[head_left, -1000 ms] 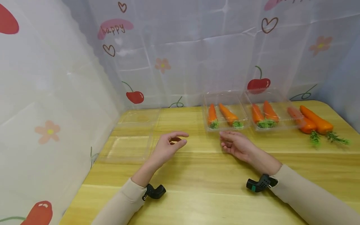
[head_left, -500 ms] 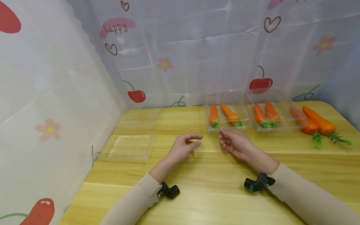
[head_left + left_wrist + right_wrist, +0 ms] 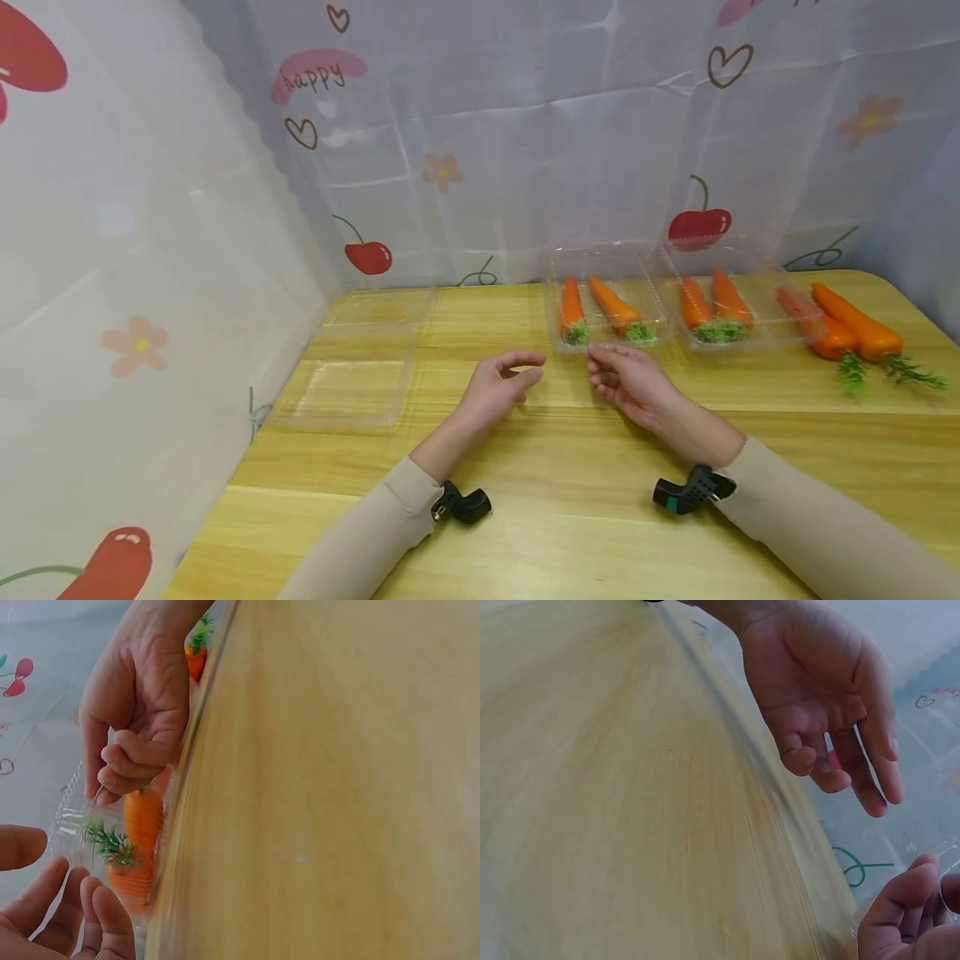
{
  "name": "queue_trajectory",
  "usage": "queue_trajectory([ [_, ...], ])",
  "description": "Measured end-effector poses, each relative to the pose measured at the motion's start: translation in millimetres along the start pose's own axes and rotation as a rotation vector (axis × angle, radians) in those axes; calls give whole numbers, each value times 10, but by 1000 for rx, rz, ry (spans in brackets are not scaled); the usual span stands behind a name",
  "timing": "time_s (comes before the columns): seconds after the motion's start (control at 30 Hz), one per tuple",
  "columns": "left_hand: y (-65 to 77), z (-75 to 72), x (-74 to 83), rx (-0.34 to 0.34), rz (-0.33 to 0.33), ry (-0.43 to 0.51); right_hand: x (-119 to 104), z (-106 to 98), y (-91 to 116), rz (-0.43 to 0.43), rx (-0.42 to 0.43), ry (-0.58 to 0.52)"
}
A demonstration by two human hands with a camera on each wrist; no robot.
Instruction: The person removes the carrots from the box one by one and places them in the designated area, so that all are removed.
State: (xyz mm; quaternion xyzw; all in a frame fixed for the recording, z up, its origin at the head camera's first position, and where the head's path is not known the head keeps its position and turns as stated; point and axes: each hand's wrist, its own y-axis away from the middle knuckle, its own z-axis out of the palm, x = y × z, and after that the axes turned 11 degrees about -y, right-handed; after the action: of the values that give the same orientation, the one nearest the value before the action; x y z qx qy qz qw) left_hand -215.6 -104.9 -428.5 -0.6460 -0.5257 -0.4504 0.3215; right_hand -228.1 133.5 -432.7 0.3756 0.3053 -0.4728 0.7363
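Observation:
My right hand (image 3: 633, 383) pinches the front edge of a clear plastic clamshell box (image 3: 600, 260) between thumb and forefinger. Inside it lie two carrots, one on the left (image 3: 573, 310) and one on the right (image 3: 617, 308), green tops facing me. In the left wrist view the pinching fingers (image 3: 124, 769) show at the rim, with an orange carrot (image 3: 142, 814) behind the clear wall. My left hand (image 3: 498, 387) hovers left of the right one, thumb and fingers apart, holding nothing. The right wrist view also shows the left hand (image 3: 817, 690) with its fingers spread loosely.
Right of the gripped box stands another clear box (image 3: 705, 254) with two carrots. Two loose carrots, one in front (image 3: 832, 340) and one behind (image 3: 858, 321), lie farther right. An opened clear box (image 3: 345, 396) lies at the table's left. A printed curtain (image 3: 487, 125) closes off the back.
My left hand has moved right, toward the right hand. The right hand has shifted slightly up to the box's front edge, and the boxes stay in place on the table.

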Motion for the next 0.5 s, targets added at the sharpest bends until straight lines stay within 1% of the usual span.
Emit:
queue_trajectory([
  [0.27, -111, 48, 15, 41, 23, 59, 14, -14, 60, 22, -21, 8],
  [0.5, -155, 72, 28, 67, 28, 78, 29, -5, 132, 33, -43, 19],
])
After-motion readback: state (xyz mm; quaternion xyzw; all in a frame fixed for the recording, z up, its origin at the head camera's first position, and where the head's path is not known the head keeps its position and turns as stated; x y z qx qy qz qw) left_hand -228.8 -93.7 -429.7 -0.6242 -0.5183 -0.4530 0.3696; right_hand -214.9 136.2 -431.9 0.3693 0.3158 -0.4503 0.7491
